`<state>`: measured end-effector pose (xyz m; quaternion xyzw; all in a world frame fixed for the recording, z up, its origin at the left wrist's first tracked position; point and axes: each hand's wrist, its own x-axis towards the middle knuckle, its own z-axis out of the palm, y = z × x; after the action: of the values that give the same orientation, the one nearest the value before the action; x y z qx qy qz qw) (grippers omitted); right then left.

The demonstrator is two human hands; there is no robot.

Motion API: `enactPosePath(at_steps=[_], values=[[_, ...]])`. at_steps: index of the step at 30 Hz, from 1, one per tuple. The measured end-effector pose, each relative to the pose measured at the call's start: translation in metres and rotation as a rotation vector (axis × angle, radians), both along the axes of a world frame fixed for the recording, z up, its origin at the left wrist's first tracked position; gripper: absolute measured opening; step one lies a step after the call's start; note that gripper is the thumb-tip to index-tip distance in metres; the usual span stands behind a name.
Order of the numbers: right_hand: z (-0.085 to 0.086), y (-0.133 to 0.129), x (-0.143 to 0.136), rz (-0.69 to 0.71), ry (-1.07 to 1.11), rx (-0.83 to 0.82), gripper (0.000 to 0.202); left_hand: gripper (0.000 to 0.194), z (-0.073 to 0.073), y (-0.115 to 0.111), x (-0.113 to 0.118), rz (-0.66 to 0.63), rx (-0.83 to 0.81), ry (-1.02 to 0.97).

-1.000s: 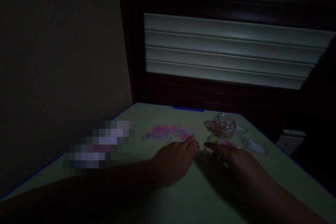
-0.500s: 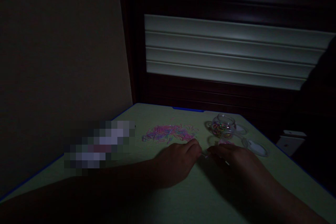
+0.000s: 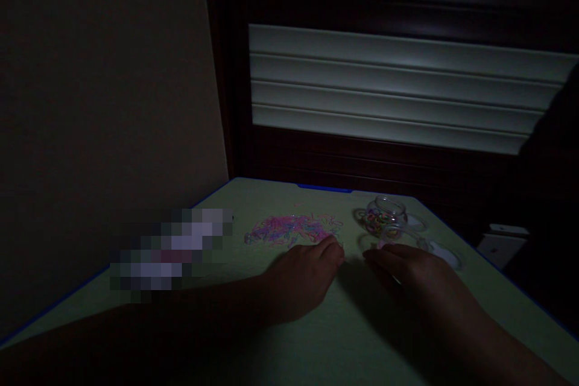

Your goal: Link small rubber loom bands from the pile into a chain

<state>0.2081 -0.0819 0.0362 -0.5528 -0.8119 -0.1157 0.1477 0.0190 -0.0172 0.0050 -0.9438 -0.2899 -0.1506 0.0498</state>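
Note:
My left hand (image 3: 307,274) is closed just in front of a loose pile of pink, purple and blue rubber bands (image 3: 294,229). Its fingertips are pressed together, and whatever they may hold is hidden. A short gap to the right, my right hand (image 3: 407,268) is pinched, thumb against fingers, with nothing clear to see between them. Right behind it stands a clear jar (image 3: 400,232), partly covered by the hand, with something pink low inside. Farther back, another open clear jar (image 3: 384,217) holds multicoloured small bands.
Clear round lids (image 3: 447,255) lie to the right of the jars. A blurred-out item (image 3: 181,247) lies at the left of the pale table (image 3: 253,190) with blue edging. A white box (image 3: 502,247) stands beyond the right edge. Dark slatted panels rise behind.
My hands have drawn slightly apart, the right one shifting a little right. The thin pale strand that showed between the fingertips is no longer visible.

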Motion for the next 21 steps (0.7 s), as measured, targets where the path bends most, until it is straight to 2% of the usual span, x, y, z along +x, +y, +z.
enactPosePath(at_steps=[4,13,21], values=[[0.003,-0.001,0.0,-0.036,-0.1,0.027,0.022,0.02,0.002,-0.001,-0.001,-0.008,-0.012,-0.018],[0.012,-0.006,0.007,-0.202,-0.228,0.241,0.017,0.021,-0.002,0.001,0.0,-0.007,-0.023,-0.029],[0.023,-0.012,0.008,-0.442,-0.358,0.221,0.017,0.022,0.002,-0.001,0.0,-0.026,-0.028,-0.01]])
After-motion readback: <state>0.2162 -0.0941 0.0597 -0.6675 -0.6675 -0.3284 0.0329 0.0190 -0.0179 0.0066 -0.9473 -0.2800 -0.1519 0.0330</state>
